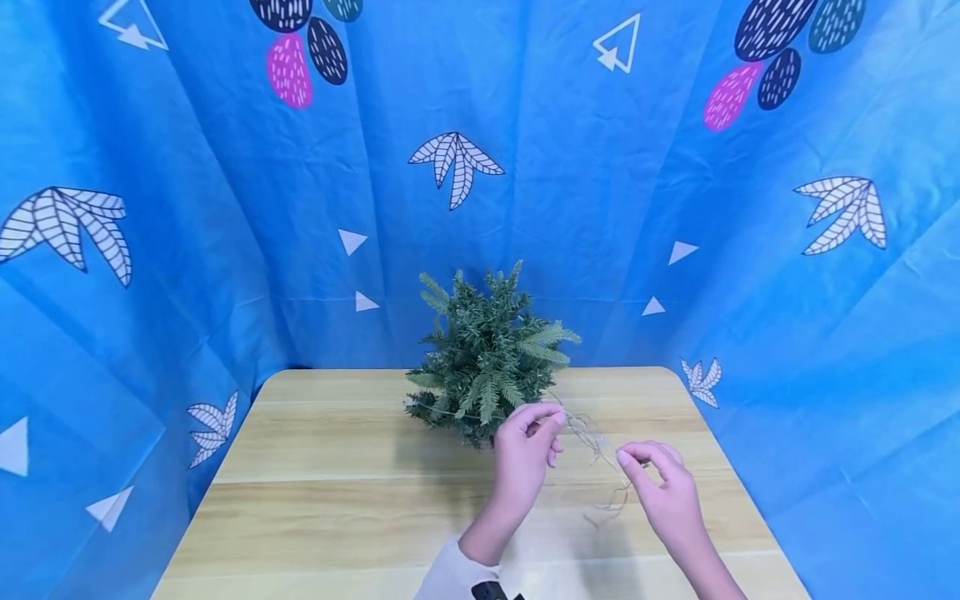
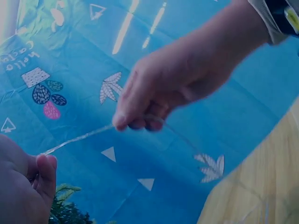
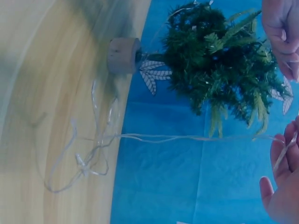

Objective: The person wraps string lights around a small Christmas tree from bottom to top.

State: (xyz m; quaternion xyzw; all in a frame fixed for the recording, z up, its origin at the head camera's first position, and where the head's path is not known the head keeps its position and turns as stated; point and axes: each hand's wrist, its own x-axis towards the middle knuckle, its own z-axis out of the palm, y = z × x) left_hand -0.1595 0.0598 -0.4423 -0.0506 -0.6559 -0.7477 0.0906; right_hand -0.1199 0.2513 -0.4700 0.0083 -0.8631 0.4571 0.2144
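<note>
A thin clear string of fairy lights [image 1: 581,429] [image 2: 77,138] [image 3: 163,137] runs from the small artificial Christmas tree [image 1: 483,350] [image 3: 205,60] to both hands. In front of the tree, my left hand [image 1: 523,450] [image 2: 21,186] [image 3: 282,35] pinches the string between thumb and forefinger. Farther right and apart from the tree, my right hand [image 1: 663,487] [image 2: 156,91] [image 3: 285,182] pinches another part with its fingertips. A stretch spans the two hands in the left wrist view. Below my right hand, a tangled end hangs in loose loops. Part of the string lies across the tree's lower branches.
The tree's round wooden base [image 3: 124,55] stands on a light wooden table [image 1: 322,492] toward the back. Blue patterned curtain [image 1: 585,208] encloses the table at the back and both sides. A black band [image 1: 489,590] circles my left wrist.
</note>
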